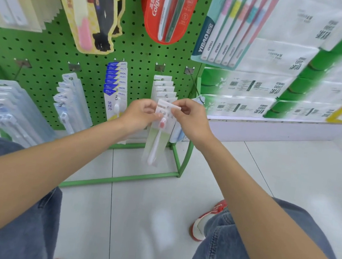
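Both hands pinch the top card of 1 toothbrush packet. The left hand grips its left corner between thumb and fingers, and the right hand grips its right corner. The packet sits between them and hangs below, its long axis near vertical, brush head up just under the knuckles, handle pointing at the floor. Directly beyond the hands is the row of like packets on its hook in the green pegboard. The coming move likely turns on lining the card's hole up with that hook's tip, which is hidden behind the fingers. Both hands look equally near it.
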`<state>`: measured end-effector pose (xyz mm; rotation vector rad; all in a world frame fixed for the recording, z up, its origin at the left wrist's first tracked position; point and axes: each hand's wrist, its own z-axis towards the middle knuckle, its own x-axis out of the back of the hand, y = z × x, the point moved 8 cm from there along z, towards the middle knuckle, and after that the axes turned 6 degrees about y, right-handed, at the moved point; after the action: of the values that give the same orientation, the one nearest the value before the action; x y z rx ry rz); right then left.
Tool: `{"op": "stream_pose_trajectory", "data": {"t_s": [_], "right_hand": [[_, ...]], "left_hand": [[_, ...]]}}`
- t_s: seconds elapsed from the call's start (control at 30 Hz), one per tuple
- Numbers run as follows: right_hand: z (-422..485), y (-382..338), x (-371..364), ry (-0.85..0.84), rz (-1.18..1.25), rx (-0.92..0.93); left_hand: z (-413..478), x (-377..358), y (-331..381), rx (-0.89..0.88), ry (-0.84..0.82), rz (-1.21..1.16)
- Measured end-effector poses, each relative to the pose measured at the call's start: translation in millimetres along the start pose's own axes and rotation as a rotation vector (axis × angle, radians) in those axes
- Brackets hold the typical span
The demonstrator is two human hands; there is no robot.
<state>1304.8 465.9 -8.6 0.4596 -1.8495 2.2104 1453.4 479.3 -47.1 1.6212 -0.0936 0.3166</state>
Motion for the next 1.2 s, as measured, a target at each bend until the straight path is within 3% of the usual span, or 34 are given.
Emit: {"op": "stream_pose_trajectory", "data": {"t_s": [0.33,0.57,0.9,1.2], "right_hand": [[-14,17,-17,0.033,0.18,-0.156],[-29,38,-29,-0.115,0.194,-0.268],[-72,82,-52,-0.431,-0.089,-0.367],[-75,79,-55,-0.468,-0.055,-0.342]], "left_hand": [[-19,8,10,0.052,0.001,-0.245],[-18,17,11,0.115,0.077,-0.342],[-11,27,13,0.158,0.151,-0.404],[-13,30,19,0.167,0.213,-0.399]]}}
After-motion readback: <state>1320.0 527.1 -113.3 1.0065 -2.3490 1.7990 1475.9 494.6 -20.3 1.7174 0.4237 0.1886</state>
